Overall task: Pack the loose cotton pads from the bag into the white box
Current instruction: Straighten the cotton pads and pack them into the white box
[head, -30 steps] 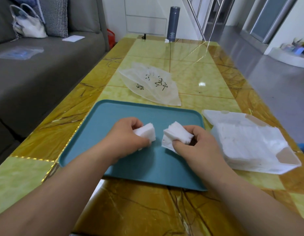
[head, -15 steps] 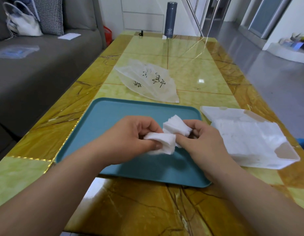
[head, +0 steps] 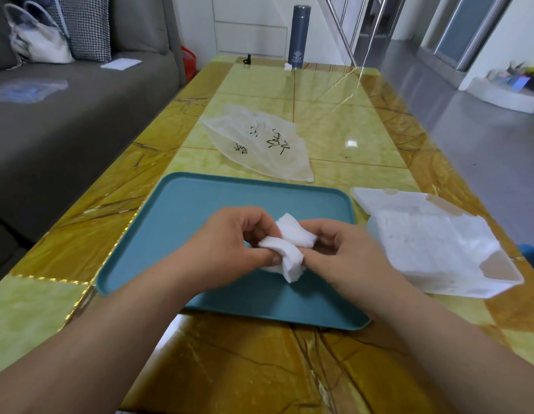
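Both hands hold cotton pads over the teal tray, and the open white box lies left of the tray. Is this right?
No. The head view shows the open white box right of the teal tray. The left hand and right hand do hold cotton pads over it.

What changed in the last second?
The left hand and right hand, each holding its own small stack of white cotton pads a second ago, moved inward and brought the stacks together into one bundle over the teal plastic tray. Nothing was let go. The open white box and translucent printed bag stayed put.
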